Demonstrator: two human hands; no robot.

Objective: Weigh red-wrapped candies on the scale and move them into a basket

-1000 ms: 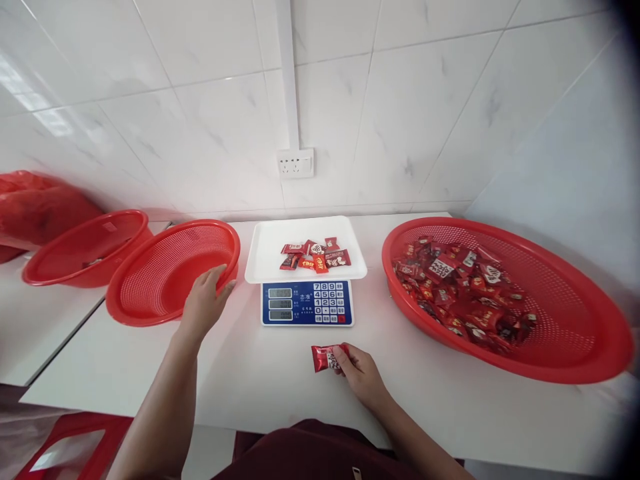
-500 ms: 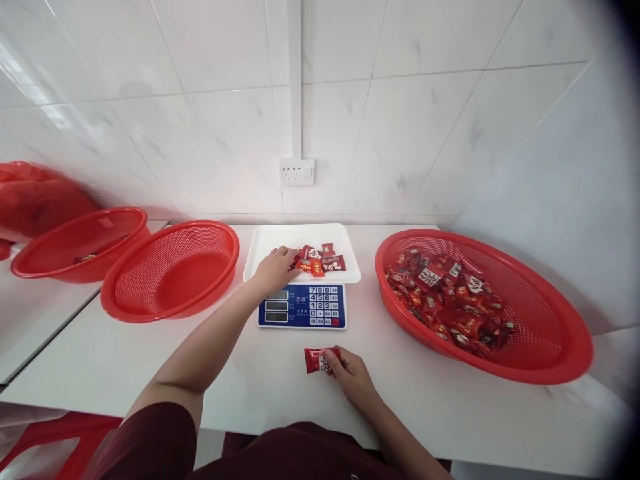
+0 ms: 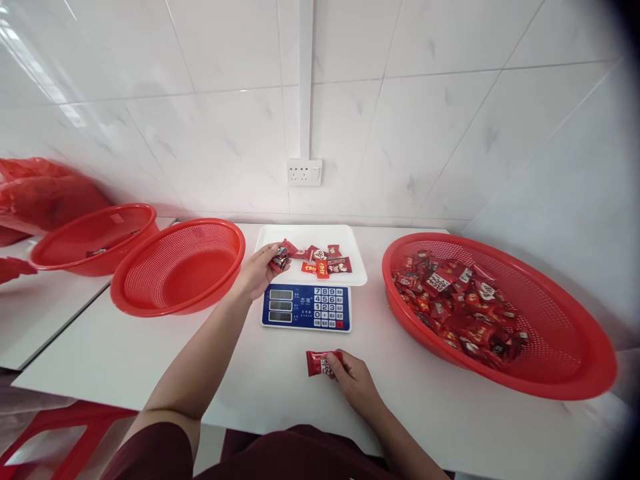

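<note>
My left hand [image 3: 259, 272] is closed on a dark, shiny wrapped candy [image 3: 281, 257] over the left side of the scale's white tray [image 3: 350, 235]. Several red candy packets [image 3: 320, 263] lie on that tray, just right of my fingers. Below it is the scale's blue panel [image 3: 306, 307], with keys and small displays. Nearer to me, my right hand [image 3: 353, 380] pinches a red candy packet [image 3: 320, 363] with a white printed patch, between thumb and fingers above the table.
On the right stands a red perforated basket [image 3: 565, 333] with many red candy packets in it. Two red baskets, a near one [image 3: 175, 267] and a farther one [image 3: 100, 233], stand at the left, beside a red plastic bag [image 3: 45, 193]. A wall socket [image 3: 305, 173] is behind the scale.
My left hand has drawn back left from the packets on the tray, lifting a dark candy. My right hand keeps its packet in nearly the same place. The view has shifted slightly.
</note>
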